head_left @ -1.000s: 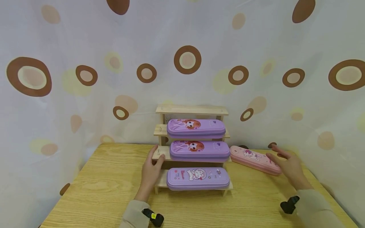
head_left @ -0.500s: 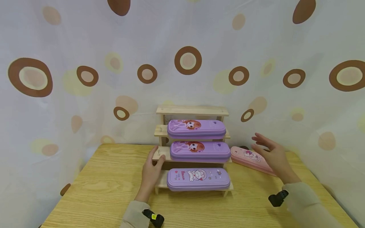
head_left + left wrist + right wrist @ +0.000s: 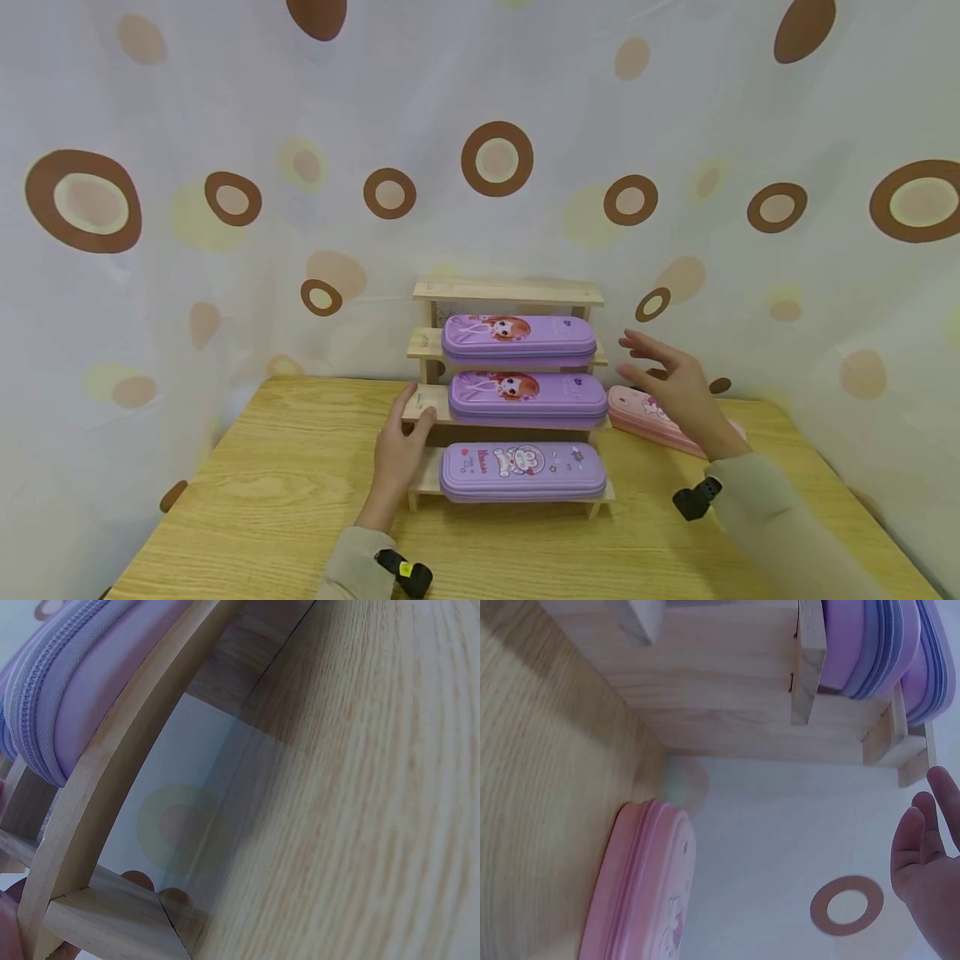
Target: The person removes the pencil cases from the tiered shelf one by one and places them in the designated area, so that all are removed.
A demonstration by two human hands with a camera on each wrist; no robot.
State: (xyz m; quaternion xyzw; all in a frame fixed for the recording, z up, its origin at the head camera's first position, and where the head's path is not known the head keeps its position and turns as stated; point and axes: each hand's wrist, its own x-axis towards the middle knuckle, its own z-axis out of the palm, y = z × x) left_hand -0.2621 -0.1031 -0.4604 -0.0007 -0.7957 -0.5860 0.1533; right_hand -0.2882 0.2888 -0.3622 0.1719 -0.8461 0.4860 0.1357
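Fingers of the left hand (image 3: 397, 454) grip the left end of the tiered wooden rack (image 3: 507, 290); the right hand (image 3: 675, 392) hovers right of it, fingers parted, holding nothing. Its lowest step bears a lavender bunny pencil case (image 3: 522, 472), the two behind, purple girl-print cases (image 3: 551, 398); right of it, a pink rabbit case (image 3: 647, 417) lies on the tabletop (image 3: 262, 483).

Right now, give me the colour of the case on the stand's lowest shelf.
Light purple; that case shows best in the head view.
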